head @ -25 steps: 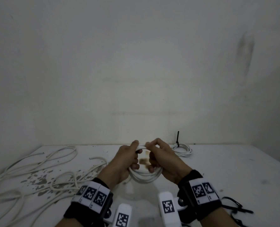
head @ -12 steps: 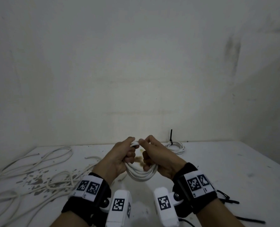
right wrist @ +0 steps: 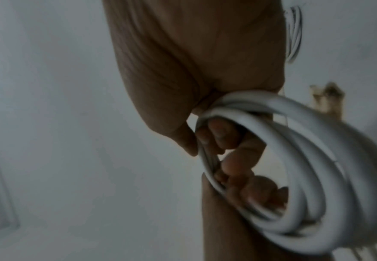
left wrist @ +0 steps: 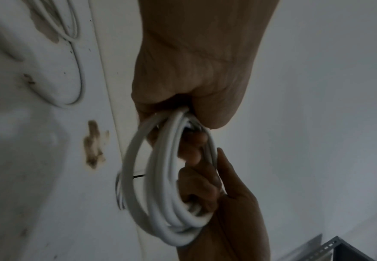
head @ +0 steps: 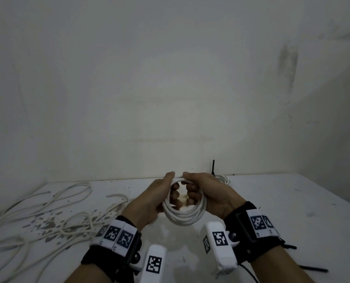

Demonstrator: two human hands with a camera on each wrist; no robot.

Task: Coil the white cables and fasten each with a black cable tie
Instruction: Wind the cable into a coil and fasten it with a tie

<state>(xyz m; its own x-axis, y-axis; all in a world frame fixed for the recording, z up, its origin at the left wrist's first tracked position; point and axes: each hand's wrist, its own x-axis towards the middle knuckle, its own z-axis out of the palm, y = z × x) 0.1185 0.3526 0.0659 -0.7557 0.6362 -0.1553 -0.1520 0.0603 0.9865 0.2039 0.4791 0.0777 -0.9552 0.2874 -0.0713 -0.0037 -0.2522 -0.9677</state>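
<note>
A white cable coil (head: 185, 216) of several loops hangs upright above the table between both hands. My left hand (head: 159, 193) grips its left side, fingers curled through the ring and thumb on top. My right hand (head: 202, 190) grips the right side the same way; the thumbs almost meet at the top. In the left wrist view the coil (left wrist: 160, 203) runs from my left palm (left wrist: 194, 79) down to the right hand's fingers (left wrist: 200, 185). The right wrist view shows the coil (right wrist: 317, 176) blurred, with fingers (right wrist: 223, 134) inside it. No tie is seen on this coil.
Loose white cables (head: 47, 221) sprawl over the stained left part of the table (head: 292, 201). A finished coil (head: 223, 178) with an upright black tie (head: 213, 167) lies by the back wall. Black cable ties (head: 313, 269) lie near the right forearm. Walls close off the back and right.
Both hands have drawn nearer with the coil and shifted slightly left. The loops now hang as a rounder ring, with the thumbs closer together on top.
</note>
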